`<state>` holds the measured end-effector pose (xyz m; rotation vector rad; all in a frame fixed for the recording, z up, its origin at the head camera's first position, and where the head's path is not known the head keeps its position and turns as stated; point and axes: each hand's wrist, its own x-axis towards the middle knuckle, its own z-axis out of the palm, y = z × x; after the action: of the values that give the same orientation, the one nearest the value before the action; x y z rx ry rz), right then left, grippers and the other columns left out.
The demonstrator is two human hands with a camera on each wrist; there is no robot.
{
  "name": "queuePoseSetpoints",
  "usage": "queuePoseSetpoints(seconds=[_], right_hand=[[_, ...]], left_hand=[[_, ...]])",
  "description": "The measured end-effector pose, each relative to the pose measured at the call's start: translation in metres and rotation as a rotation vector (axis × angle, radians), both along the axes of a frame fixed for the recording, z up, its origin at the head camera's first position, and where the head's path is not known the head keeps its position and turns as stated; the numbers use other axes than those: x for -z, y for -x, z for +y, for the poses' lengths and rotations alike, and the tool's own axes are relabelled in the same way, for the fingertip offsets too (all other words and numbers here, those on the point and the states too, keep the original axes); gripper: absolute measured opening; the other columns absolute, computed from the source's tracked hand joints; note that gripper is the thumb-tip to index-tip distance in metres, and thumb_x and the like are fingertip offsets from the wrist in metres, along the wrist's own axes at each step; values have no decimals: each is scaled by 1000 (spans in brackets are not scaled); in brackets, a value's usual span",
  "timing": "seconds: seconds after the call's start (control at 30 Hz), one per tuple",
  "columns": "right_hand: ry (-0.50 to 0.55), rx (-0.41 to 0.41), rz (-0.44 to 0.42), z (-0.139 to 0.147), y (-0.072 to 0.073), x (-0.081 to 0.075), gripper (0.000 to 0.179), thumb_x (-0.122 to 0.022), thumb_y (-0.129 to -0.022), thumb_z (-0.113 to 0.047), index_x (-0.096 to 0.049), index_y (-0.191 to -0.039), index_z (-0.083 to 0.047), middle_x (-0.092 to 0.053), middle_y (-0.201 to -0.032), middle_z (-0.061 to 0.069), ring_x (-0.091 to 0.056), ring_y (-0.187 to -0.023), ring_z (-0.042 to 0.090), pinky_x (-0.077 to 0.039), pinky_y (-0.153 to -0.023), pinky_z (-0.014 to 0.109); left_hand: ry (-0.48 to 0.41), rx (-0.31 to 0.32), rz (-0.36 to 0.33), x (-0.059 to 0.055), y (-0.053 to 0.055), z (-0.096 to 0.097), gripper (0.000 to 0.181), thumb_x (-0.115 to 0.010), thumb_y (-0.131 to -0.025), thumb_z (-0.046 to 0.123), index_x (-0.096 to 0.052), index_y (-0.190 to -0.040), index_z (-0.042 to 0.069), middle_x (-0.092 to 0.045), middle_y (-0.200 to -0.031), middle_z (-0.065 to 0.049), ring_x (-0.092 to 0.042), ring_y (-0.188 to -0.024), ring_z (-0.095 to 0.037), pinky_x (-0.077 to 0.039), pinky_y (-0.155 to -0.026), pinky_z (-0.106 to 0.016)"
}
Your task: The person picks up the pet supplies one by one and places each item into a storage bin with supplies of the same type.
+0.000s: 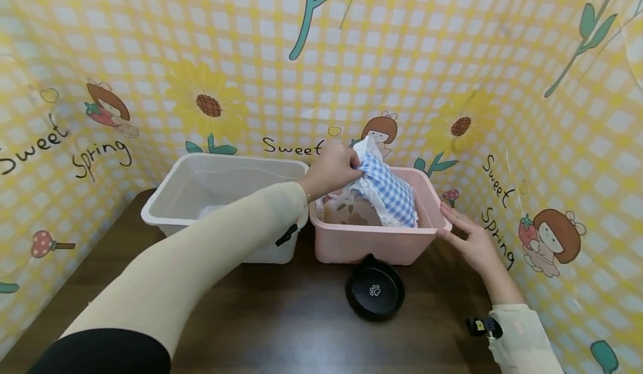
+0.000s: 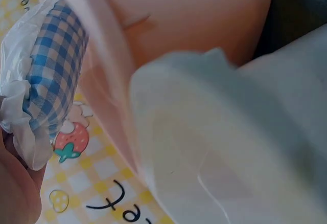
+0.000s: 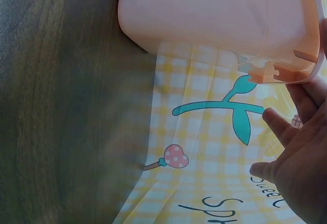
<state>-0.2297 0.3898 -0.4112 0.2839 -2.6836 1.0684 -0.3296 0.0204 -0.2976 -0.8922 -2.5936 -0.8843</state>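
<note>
My left hand [image 1: 331, 170] pinches the white frilled edge of a padded blue-and-white checked pillow [image 1: 389, 190]. The pillow hangs slanted at the pink bin [image 1: 372, 243], its lower end inside the rim. In the left wrist view the pillow [image 2: 56, 65] shows its ruffled white trim, with part of the left hand [image 2: 18, 183] below it. At the bin's right side, my right hand [image 1: 474, 245] touches the rim with fairly straight fingers. Up close, the right hand [image 3: 301, 147] is beside the bin's corner. More fabric [image 1: 346, 209] with a brown pattern lies inside the bin.
A whitish bin [image 1: 176, 220] stands left of the pink one, partly covered by my left arm. In front of the pink bin, a round black bowl [image 1: 377, 296] with a white paw print sits on the dark wooden table [image 1: 301, 329]. Yellow checked cloth [image 1: 321, 84] lines the walls.
</note>
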Motion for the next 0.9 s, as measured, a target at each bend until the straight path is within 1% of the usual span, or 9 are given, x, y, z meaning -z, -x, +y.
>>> queuePoseSetpoints(seconds=[0.13,0.27,0.33,0.4,0.53,0.6,0.7,0.8,0.9], right_hand=[[-4,-2,7,0,-1,2,60,-74,-96,-33,-51,-151,-27,-46,-158,1,-35,-151,20,-29,-116,62],[-4,-1,6,-1,0,1,60,-74,-96,-33,-51,-151,-27,-45,-158,1,-35,-151,28,-29,-116,63],[-3,-1,5,-2,2,0,60,-74,-95,-33,-52,-151,-28,-45,-158,2,-35,-150,35,-29,-116,64],[-1,-3,5,-2,3,-1,60,-74,-96,-34,-52,-151,-28,-45,-158,3,-35,-149,37,-26,-117,65],[-5,-4,-2,-2,3,-2,60,-74,-96,-34,-51,-151,-29,-44,-158,4,-34,-149,38,-25,-117,67],[-8,-5,-8,-3,2,-1,61,-74,-96,-34,-51,-151,-29,-44,-158,4,-34,-149,40,-28,-115,68],[-7,-12,-7,-4,0,-2,61,-74,-96,-34,-50,-152,-27,-44,-158,5,-34,-149,41,-28,-115,68],[-7,-6,3,-4,-2,-1,61,-74,-96,-33,-51,-151,-26,-44,-158,4,-35,-149,38,-29,-115,66],[-8,2,7,-3,-3,-1,60,-74,-96,-32,-51,-151,-26,-45,-158,3,-35,-151,29,-29,-116,65]], left_hand=[[33,-28,-73,9,-4,2,13,-75,-91,22,-76,-80,15,-71,-76,6,-61,-61,-8,-51,-58,-23],[50,-36,-85,12,-7,2,14,-76,-90,24,-74,-78,16,-70,-74,7,-59,-61,-8,-49,-56,-23],[55,-23,-77,13,-7,1,15,-78,-89,24,-74,-77,16,-70,-75,7,-58,-65,-8,-49,-58,-22],[78,-2,-65,16,-7,0,14,-79,-89,24,-75,-79,16,-70,-77,7,-58,-67,-8,-48,-59,-22],[166,37,-62,23,-6,-2,13,-80,-89,28,-77,-88,16,-73,-87,6,-59,-72,-7,-50,-62,-21],[198,60,-61,25,-5,-3,15,-81,-88,29,-78,-93,15,-74,-93,5,-61,-75,-8,-52,-67,-22],[211,96,-71,28,-4,-5,19,-82,-88,28,-78,-99,12,-75,-101,2,-63,-82,-8,-55,-76,-25],[232,137,-68,28,-4,-9,21,-82,-88,27,-78,-101,11,-74,-104,1,-63,-87,-10,-55,-82,-28],[269,166,-53,28,-5,-13,22,-82,-88,28,-78,-101,11,-73,-104,1,-62,-90,-12,-53,-86,-29]])
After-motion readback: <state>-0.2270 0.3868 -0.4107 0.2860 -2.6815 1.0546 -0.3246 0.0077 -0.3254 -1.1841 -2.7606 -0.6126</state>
